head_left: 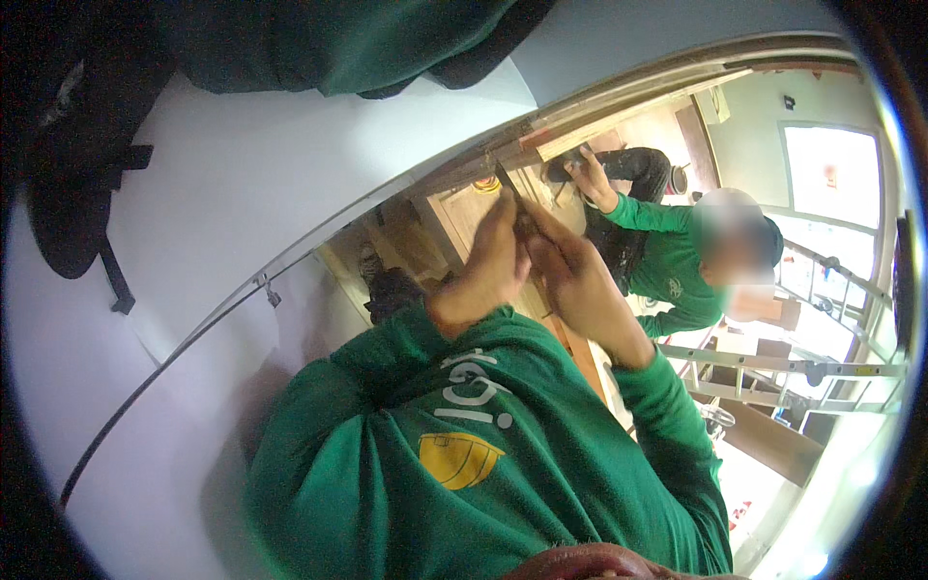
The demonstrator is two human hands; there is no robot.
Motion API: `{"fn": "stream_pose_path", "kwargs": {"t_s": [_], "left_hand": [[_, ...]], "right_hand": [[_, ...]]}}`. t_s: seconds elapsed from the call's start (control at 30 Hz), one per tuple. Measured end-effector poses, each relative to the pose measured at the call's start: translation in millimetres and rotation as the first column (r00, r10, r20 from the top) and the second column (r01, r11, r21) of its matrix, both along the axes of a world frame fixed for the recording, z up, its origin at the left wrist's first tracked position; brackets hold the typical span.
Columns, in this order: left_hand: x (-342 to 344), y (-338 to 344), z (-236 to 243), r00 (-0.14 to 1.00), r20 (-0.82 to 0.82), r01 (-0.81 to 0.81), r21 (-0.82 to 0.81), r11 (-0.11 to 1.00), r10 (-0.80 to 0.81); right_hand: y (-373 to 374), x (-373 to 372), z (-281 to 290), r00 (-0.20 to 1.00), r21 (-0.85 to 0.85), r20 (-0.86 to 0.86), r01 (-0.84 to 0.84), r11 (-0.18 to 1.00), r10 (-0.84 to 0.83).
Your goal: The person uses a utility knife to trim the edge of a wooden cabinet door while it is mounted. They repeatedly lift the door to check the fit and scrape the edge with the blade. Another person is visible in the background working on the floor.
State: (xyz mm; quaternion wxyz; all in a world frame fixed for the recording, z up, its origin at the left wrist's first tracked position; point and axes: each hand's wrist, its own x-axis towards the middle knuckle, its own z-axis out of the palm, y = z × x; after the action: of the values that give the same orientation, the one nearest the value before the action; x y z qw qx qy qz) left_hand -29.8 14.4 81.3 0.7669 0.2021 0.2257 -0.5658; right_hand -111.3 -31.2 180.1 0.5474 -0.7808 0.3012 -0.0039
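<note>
ok so both hands are up in front of the chest rn. Left hand (488, 266) and right hand (577, 275) are pressed together at the fingers, tips pointing away from the body. Can't tell if anything's pinched btwn them bc the fingers cover the gap, and it's kinda dark and blurry there tbh.

Nearest thing is a small round yellow-and-red object (486, 184), just past the left fingertips. Too small to make out what it is, and can't tell if it's touching. It's by the edge of a flat pale wooden panel (445, 215), which sits beyond the left hand.

Person's in a green long-sleeved sweatshirt w/ a yellow helmet print (460, 459) on the front.

Off to the right there's a co-worker in a green long-sleeved top (672, 275) and dark trousers, w/ one hand (592, 184) reaching toward a long pale wooden beam (619, 124). Can't tell if that hand's gripping smth.

Further right: a silver metal ladder (754, 365), plus a flat brown cardboard piece (770, 443) below it. Left side is a big smooth white surface (280, 164) w/ a thin black cable (126, 425) curving along its edge, and a small metal fitting (273, 298) hanging near the cable's upper end.
</note>
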Motion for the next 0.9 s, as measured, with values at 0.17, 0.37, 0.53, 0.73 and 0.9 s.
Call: {"fn": "stream_pose_path", "kwargs": {"t_s": [0.17, 0.37, 0.53, 0.73, 0.9], "left_hand": [[19, 4, -29, 0.994, 0.111, -0.008, -0.027, 1.0, 0.011], [14, -7, -31, 0.995, 0.099, 0.005, 0.03, 1.0, -0.008], [2, 3, -28, 0.997, -0.003, 0.078, 0.023, 0.997, -0.078], [-6, 13, -19, 0.998, 0.062, 0.007, -0.111, 0.994, 0.0], [5, -8, -28, 0.993, 0.098, -0.072, 0.0, 0.997, 0.072]], "right_hand": [[-5, 41, 13, 0.988, -0.017, -0.116, -0.104, 0.994, 0.101], [-10, 26, -7, 0.994, -0.102, -0.049, -0.104, 0.989, 0.1], [3, 7, -16, 0.998, -0.13, -0.024, -0.063, 0.989, 0.061], [5, 7, 15, 0.989, -0.091, -0.121, -0.1, 0.991, 0.089], [-13, 19, 7, 0.986, -0.088, -0.139, -0.108, 0.99, 0.095]]}}
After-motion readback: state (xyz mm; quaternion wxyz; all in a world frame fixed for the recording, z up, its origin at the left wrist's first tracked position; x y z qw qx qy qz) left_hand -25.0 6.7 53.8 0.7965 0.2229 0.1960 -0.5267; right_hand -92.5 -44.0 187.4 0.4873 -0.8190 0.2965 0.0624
